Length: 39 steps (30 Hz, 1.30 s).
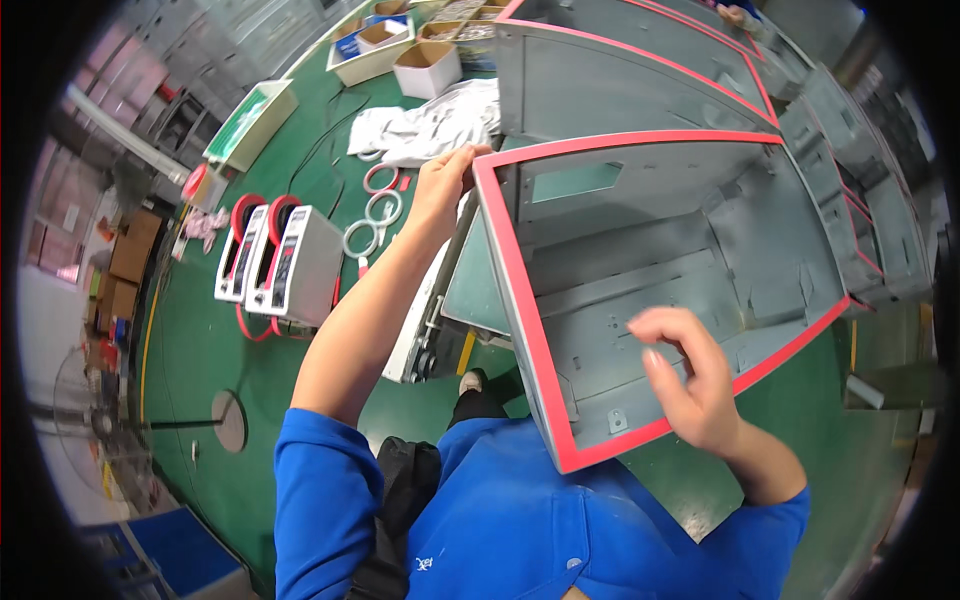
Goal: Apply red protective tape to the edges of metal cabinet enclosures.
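A large grey sheet-metal box (pixel 640 225) stands tilted before me, its open side toward me. Red tape (pixel 535 340) lines the rim of that opening all round. My left hand (pixel 447 188) is at the box's far left corner, fingers closed on the edge there; the fingertips are partly hidden. My right hand (pixel 692 385) hovers over the opening near the close rim, thumb and curled fingers apart, with nothing visible between them. Inside the box show folded flanges, small holes and a cut-out window in one wall.
More grey boxes with red-edged rims (pixel 630 70) stand behind. On the left are two white tape dispensers (pixel 305 265) with red rolls, loose tape rolls (pixel 383 207), white cloth (pixel 430 125) and a cream bin (pixel 250 125). Under the box is a conveyor edge (pixel 432 320).
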{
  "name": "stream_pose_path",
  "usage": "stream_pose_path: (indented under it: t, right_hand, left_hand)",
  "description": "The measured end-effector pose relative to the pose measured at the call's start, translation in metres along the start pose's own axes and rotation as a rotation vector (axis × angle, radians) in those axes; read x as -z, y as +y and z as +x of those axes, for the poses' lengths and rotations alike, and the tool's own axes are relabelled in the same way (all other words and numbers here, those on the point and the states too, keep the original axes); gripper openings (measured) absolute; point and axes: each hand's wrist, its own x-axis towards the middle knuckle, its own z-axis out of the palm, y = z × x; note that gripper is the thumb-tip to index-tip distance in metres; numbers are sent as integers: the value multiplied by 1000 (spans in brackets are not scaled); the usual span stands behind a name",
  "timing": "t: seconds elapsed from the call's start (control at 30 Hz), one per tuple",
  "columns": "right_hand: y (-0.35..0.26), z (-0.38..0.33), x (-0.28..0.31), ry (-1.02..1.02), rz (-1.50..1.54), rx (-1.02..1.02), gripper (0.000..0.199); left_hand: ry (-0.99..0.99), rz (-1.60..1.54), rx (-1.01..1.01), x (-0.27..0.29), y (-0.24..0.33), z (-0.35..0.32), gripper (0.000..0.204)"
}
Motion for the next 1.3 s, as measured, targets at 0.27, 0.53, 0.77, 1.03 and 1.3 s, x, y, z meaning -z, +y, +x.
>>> stream_pose_path:
  t: [0.27, 0.53, 0.77, 1.03, 1.3]
  right_hand:
    - [30, 78, -64, -204, 719, -526, 43]
    - [33, 110, -94, -237, 849, -642, 50]
    - [21, 107, -94, -248, 858, -619, 44]
    - [20, 104, -97, -204, 807, -570, 48]
    - [25, 106, -100, -165, 749, -605, 48]
  left_hand:
    - [356, 431, -382, 11, 2, -100, 31]
    - [296, 768, -485, -19, 5, -187, 26]
    - [200, 899, -611, -37, -3, -195, 31]
    - [122, 951, -700, -52, 1, -196, 37]
    - [-63, 1298, -925, -60, -6, -193, 43]
